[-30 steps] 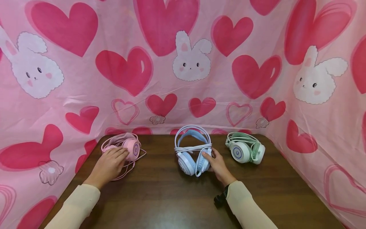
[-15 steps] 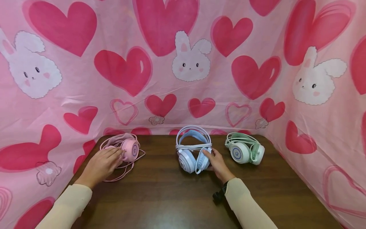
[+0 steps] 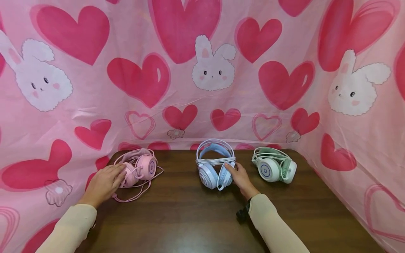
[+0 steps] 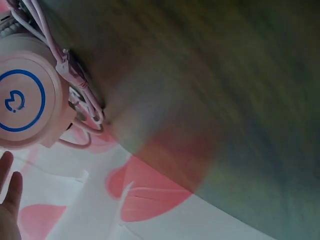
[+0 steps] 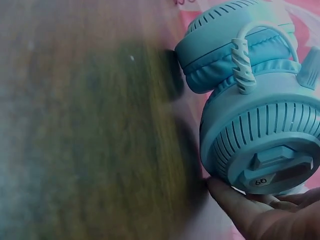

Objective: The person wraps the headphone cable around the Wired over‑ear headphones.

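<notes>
Pink headphones (image 3: 146, 167) lie at the table's back left with their cable loosely bundled. My left hand (image 3: 103, 183) is at their left side, fingers loosely extended and gripping nothing; in the left wrist view its fingers (image 4: 12, 192) are just off the pink ear cup (image 4: 30, 90). Blue-and-white headphones (image 3: 208, 176) stand upright in the back middle, cable wound across the band. My right hand (image 3: 242, 180) holds their right ear cup, thumb at the front. In the right wrist view my fingers (image 5: 232, 200) are under the vented cup (image 5: 265, 125), partly hidden behind it.
Green-and-white headphones (image 3: 268, 169) lie at the back right of the dark wooden table (image 3: 177, 218). A pink cloth (image 3: 177, 88) with hearts and rabbits hangs behind and along both sides. A small black device (image 3: 243, 215) sits on my right wrist.
My left hand has drawn back left, off the pink headphones, uncovering their left ear cup. The blue headphones have shifted slightly, with my right hand still holding them.
</notes>
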Action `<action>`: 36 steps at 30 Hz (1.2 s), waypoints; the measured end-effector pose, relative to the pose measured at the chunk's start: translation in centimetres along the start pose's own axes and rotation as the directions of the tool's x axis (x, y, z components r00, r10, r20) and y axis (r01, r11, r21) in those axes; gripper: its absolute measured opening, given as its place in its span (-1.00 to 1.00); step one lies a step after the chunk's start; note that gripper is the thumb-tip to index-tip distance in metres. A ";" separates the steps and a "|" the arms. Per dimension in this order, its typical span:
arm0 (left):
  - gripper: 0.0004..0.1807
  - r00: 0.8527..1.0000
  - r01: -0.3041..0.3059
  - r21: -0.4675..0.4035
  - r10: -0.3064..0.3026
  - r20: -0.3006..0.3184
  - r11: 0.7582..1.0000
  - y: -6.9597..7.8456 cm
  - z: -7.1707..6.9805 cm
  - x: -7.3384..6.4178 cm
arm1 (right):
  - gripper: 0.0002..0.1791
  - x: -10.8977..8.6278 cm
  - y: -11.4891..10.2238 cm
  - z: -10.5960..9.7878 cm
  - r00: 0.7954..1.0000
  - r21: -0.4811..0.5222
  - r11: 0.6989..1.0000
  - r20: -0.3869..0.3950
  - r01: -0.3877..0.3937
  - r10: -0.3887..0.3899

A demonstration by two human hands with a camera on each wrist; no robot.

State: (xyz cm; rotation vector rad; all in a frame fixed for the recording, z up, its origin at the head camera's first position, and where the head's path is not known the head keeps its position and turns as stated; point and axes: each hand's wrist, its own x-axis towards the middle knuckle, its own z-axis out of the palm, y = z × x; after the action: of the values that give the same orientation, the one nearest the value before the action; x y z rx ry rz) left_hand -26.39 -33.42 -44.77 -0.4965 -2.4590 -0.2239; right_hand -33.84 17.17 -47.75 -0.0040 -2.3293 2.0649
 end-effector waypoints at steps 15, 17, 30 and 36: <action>-0.26 0.893 0.423 -0.093 -0.398 0.211 0.901 -0.4 0.2 1.9 | -0.03 1.0 -0.2 -0.6 0.992 -0.149 0.987 -0.121 -0.065 0.047; -0.20 0.874 0.457 -0.095 -0.426 0.234 0.884 -0.5 0.2 2.1 | -0.04 1.2 -0.3 -0.6 0.991 -0.144 0.987 -0.122 -0.071 0.054; 0.20 0.590 0.806 -0.338 -0.611 0.528 0.486 -1.1 0.9 3.8 | -0.04 2.2 -1.0 -0.5 0.989 -0.100 0.984 -0.052 -0.145 0.140; 0.26 0.479 0.866 -0.464 -0.578 0.661 0.187 -1.2 1.7 4.2 | -0.11 2.5 -0.7 -0.7 0.980 -0.098 0.975 -0.011 -0.201 0.201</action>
State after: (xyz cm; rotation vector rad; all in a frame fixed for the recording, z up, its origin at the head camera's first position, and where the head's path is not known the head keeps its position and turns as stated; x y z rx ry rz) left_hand -30.88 -32.80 -43.71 0.5273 -2.6120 -1.8418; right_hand -36.34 17.86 -46.96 -0.2540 -2.5229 2.0272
